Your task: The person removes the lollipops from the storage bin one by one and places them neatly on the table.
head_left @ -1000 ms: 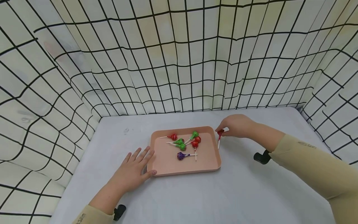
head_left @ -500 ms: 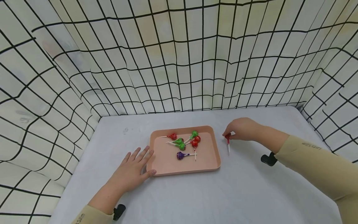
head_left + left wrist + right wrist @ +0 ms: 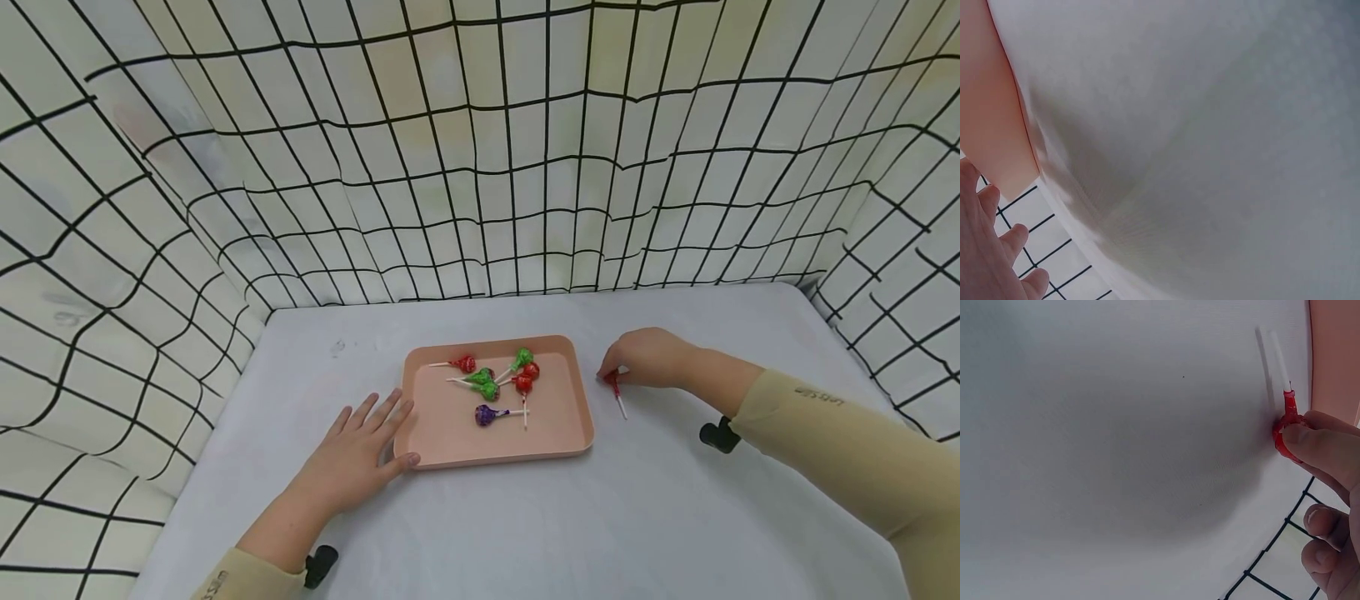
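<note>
My right hand (image 3: 647, 358) pinches a red-wrapped lollipop (image 3: 1289, 428) by its head, just right of the tray, with the white stick pointing back toward me. In the right wrist view the thumb and a finger hold the candy close to the cloth. A pink tray (image 3: 442, 442) lies in the middle of the table. My left hand (image 3: 352, 462) rests at its left side, fingers spread, fingertips by the rim. Inside the tray are a purple lollipop (image 3: 486, 415), green lollipops (image 3: 489, 391) and several red ones, among them a red lollipop (image 3: 466, 363) at the back left.
A white cloth (image 3: 480, 533) covers the table. Behind it and at both sides stands a black wire grid (image 3: 510, 175) with pale sheeting. A small black device (image 3: 720, 435) sits at the right wrist, and a similar device (image 3: 321, 567) at the left.
My right hand has carried the red lollipop from the tray's right rim outward to the right, then lowered it toward the cloth. The left hand and the tray stay in place.
</note>
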Action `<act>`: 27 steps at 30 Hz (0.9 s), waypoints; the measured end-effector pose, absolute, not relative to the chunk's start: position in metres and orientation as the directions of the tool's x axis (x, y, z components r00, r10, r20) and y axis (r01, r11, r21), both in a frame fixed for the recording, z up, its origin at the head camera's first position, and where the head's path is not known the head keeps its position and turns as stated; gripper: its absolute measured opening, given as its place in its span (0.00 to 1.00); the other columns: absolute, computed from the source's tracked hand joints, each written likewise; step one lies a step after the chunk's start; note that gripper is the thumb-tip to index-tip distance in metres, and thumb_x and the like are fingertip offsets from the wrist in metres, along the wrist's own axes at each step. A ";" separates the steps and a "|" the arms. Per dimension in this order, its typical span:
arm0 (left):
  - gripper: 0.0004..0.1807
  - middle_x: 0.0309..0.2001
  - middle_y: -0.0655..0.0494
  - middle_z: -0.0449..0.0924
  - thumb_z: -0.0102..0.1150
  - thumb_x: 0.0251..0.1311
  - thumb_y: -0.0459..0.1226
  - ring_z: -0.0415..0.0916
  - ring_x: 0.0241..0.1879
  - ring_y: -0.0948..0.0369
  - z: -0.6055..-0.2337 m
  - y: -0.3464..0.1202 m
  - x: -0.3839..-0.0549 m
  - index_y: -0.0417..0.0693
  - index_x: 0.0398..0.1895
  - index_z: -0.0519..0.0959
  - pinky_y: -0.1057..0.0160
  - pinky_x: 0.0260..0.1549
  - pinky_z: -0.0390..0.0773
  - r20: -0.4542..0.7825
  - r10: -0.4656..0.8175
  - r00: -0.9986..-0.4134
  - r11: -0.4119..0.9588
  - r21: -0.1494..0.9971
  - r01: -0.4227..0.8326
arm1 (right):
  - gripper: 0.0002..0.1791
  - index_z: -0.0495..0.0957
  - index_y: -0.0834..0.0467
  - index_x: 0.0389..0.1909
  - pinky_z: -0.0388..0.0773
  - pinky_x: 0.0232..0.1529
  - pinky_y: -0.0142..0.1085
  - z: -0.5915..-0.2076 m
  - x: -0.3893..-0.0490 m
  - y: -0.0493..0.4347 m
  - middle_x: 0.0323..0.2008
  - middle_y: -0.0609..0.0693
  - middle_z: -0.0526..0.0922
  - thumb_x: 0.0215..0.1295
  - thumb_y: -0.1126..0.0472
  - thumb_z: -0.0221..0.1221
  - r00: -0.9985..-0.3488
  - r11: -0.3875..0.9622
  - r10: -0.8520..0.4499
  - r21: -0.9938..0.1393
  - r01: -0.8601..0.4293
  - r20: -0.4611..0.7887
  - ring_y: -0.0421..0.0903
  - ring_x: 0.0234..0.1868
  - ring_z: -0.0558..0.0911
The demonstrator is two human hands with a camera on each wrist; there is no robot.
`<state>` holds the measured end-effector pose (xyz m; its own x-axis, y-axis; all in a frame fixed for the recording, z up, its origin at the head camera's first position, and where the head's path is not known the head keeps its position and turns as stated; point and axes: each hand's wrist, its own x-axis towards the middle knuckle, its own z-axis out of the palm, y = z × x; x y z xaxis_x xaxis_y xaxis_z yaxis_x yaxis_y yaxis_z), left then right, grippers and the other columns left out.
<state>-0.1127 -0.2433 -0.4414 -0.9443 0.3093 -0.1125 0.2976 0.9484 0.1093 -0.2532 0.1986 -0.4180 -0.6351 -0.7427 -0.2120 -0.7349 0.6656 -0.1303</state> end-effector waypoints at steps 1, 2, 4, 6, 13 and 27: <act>0.45 0.79 0.56 0.47 0.50 0.63 0.67 0.43 0.77 0.45 -0.441 -0.243 -0.113 0.60 0.79 0.54 0.36 0.71 0.44 -0.112 0.309 -0.944 0.949 0.109 0.297 | 0.14 0.88 0.49 0.47 0.80 0.53 0.44 -0.418 -0.253 0.199 0.43 0.41 0.87 0.61 0.64 0.68 -0.633 0.663 -0.745 -0.130 -0.737 -0.211 0.45 0.50 0.83; 0.45 0.79 0.56 0.47 0.51 0.63 0.66 0.43 0.77 0.45 -0.441 -0.243 -0.113 0.60 0.79 0.54 0.36 0.71 0.44 -0.112 0.308 -0.945 0.949 0.109 0.297 | 0.14 0.88 0.49 0.47 0.80 0.53 0.44 -0.419 -0.253 0.199 0.44 0.41 0.87 0.61 0.64 0.68 -0.630 0.660 -0.748 -0.130 -0.740 -0.210 0.45 0.51 0.83; 0.45 0.79 0.56 0.47 0.51 0.63 0.66 0.43 0.77 0.45 -0.441 -0.243 -0.113 0.59 0.79 0.54 0.36 0.71 0.44 -0.113 0.308 -0.945 0.949 0.108 0.296 | 0.14 0.88 0.49 0.48 0.80 0.53 0.45 -0.418 -0.253 0.199 0.45 0.41 0.87 0.61 0.64 0.68 -0.627 0.657 -0.751 -0.133 -0.742 -0.209 0.46 0.51 0.83; 0.45 0.79 0.56 0.46 0.51 0.63 0.66 0.43 0.77 0.44 -0.441 -0.242 -0.113 0.59 0.79 0.54 0.36 0.71 0.44 -0.114 0.306 -0.945 0.950 0.107 0.294 | 0.15 0.88 0.49 0.48 0.80 0.53 0.45 -0.417 -0.252 0.200 0.46 0.42 0.87 0.61 0.64 0.68 -0.622 0.652 -0.755 -0.132 -0.747 -0.207 0.46 0.52 0.83; 0.45 0.79 0.56 0.46 0.51 0.63 0.66 0.43 0.77 0.44 -0.441 -0.242 -0.112 0.59 0.79 0.54 0.36 0.71 0.44 -0.116 0.307 -0.945 0.949 0.108 0.295 | 0.15 0.87 0.47 0.48 0.80 0.53 0.46 -0.412 -0.255 0.202 0.47 0.42 0.86 0.60 0.61 0.70 -0.628 0.659 -0.747 -0.125 -0.741 -0.218 0.47 0.53 0.82; 0.45 0.79 0.56 0.46 0.51 0.63 0.66 0.43 0.77 0.44 -0.440 -0.243 -0.112 0.59 0.79 0.54 0.36 0.71 0.44 -0.114 0.308 -0.945 0.949 0.111 0.296 | 0.18 0.86 0.47 0.52 0.79 0.55 0.48 -0.408 -0.256 0.202 0.46 0.41 0.86 0.61 0.57 0.69 -0.685 0.730 -0.682 -0.175 -0.661 -0.255 0.47 0.53 0.82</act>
